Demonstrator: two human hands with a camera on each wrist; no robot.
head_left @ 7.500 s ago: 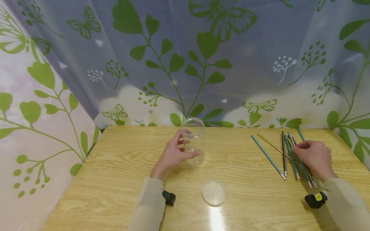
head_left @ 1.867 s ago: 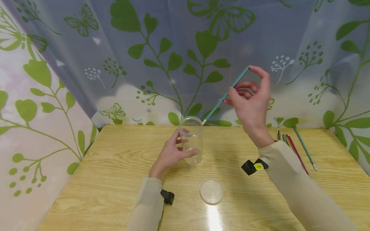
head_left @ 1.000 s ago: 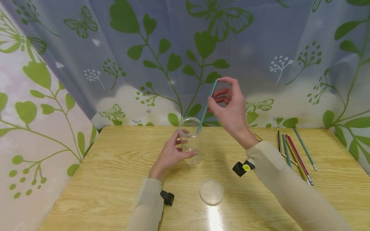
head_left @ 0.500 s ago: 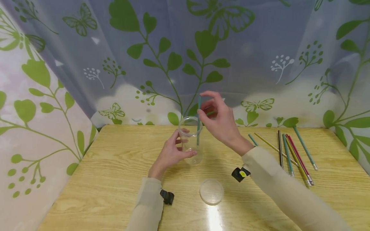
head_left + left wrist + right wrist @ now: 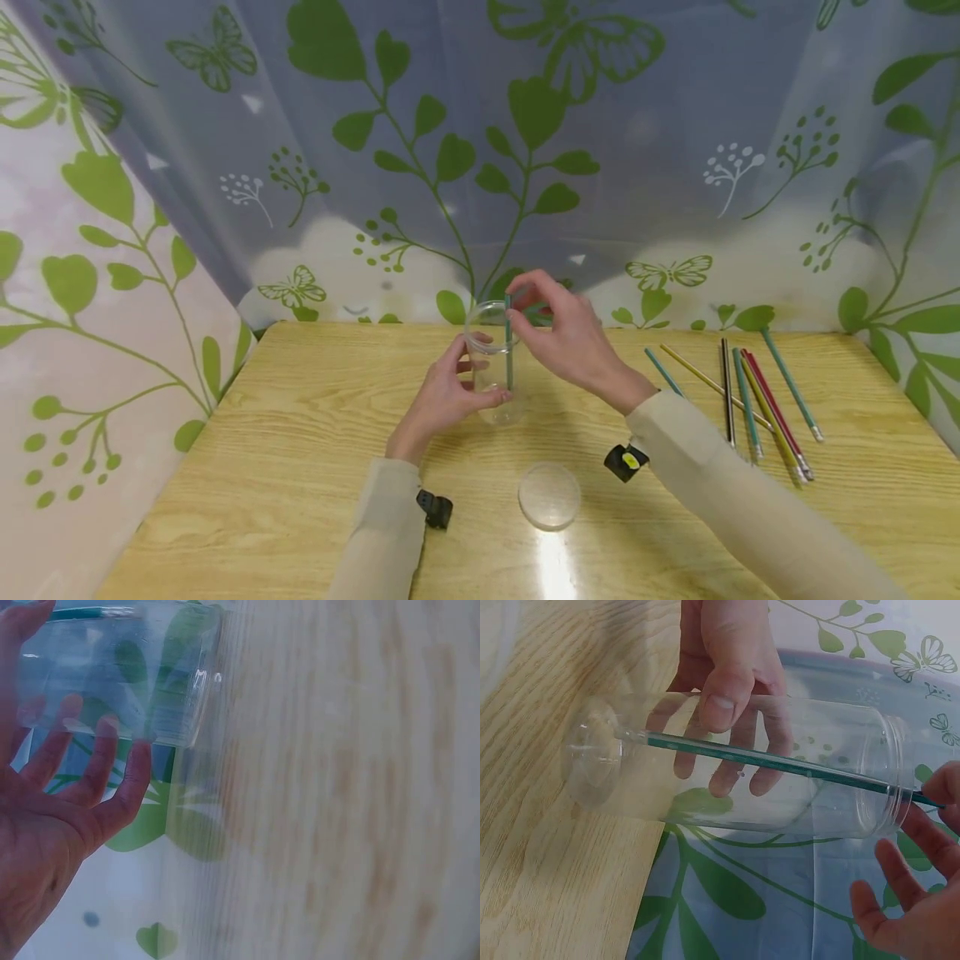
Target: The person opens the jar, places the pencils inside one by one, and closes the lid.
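My left hand (image 5: 444, 398) grips a clear plastic jar (image 5: 487, 373) standing upright at the table's far middle. The thumb lies across its front, with the fingers behind it. Over the jar's mouth, my right hand (image 5: 573, 343) pinches the top end of a teal pencil (image 5: 780, 762) between thumb and fingertip. Most of the pencil is inside the jar, eraser end down near the bottom, as the right wrist view shows. No other pencil is visible in the jar. The left wrist view has only part of the jar (image 5: 161, 675), with the fingers against its side.
Several pencils lie loosely at the right: a yellow pencil (image 5: 693, 373), a black pencil (image 5: 726, 387), a red pencil (image 5: 768, 400) and more teal ones. A round clear lid (image 5: 550, 497) lies on the wooden table (image 5: 300, 467) in front of the jar. Patterned cloth (image 5: 420, 167) hangs behind.
My right hand has brought the teal pencil from the pile to the jar, tilted it upright and lowered it inside. My left hand has kept hold of the jar in place.
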